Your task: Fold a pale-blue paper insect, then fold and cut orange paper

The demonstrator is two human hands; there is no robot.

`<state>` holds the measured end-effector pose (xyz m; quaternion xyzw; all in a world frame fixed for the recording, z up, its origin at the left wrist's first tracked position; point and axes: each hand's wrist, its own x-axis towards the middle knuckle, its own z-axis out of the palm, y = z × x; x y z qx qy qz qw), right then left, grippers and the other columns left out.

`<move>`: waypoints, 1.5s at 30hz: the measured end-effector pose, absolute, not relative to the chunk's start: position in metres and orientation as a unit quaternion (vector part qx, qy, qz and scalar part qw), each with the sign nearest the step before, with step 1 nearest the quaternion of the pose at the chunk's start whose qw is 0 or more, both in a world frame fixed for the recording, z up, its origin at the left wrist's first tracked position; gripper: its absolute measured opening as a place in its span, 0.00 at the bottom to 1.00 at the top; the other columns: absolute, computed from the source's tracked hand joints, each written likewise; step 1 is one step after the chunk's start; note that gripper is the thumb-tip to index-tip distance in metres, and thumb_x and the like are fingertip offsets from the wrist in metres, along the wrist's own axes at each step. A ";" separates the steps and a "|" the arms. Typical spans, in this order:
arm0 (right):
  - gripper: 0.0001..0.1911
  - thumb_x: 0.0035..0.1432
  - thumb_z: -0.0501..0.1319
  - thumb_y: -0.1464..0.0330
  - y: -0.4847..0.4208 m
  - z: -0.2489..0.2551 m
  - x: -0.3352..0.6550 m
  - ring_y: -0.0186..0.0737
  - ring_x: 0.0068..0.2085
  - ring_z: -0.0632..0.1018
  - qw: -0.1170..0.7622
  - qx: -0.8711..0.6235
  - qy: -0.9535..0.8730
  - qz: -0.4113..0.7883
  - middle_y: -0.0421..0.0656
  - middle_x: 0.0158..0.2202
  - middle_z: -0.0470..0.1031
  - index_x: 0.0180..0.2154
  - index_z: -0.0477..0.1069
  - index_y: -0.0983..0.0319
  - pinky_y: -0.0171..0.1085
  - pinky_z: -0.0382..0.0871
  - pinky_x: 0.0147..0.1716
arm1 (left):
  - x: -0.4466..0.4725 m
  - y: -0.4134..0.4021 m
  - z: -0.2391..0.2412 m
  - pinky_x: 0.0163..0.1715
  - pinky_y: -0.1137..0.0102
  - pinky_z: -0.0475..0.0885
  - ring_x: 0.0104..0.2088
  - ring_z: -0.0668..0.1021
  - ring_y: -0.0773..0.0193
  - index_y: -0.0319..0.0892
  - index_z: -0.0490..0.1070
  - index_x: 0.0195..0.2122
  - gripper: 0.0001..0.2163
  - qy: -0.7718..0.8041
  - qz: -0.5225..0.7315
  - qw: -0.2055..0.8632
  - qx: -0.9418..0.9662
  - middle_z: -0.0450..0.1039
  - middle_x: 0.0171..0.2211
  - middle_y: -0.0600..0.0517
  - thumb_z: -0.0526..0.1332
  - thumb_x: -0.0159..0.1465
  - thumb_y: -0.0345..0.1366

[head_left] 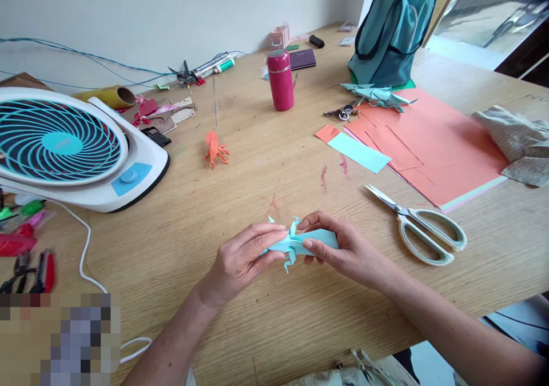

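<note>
A light blue folded paper figure (pixel 315 238) with thin pointed legs is held just above the wooden table (pixel 240 317), near its front edge. My left hand (pixel 242 260) pinches its left end with fingers pressed together. My right hand (pixel 343 249) grips its right part between thumb and fingers. A finished orange paper figure (pixel 214 148) lies farther back on the table.
White-handled scissors (pixel 418 226) lie right of my hands. Orange paper sheets (pixel 433 146) and a light blue strip (pixel 358 151) sit beyond them. A teal bag (pixel 392 31), pink bottle (pixel 280 80) and white desk fan (pixel 72 148) stand farther back; its cable (pixel 86 260) trails at left.
</note>
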<state>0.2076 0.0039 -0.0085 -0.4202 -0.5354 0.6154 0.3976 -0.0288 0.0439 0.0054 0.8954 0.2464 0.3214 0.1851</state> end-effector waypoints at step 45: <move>0.17 0.51 0.73 0.60 0.005 -0.014 0.197 0.36 0.37 0.76 0.471 -0.405 -0.408 0.669 0.38 0.37 0.76 0.38 0.72 0.59 0.35 0.69 0.38 | -0.008 0.024 0.009 0.54 0.70 0.73 0.51 0.78 0.65 0.45 0.74 0.52 0.17 0.335 0.360 0.241 0.837 0.76 0.50 0.49 0.63 0.64 0.22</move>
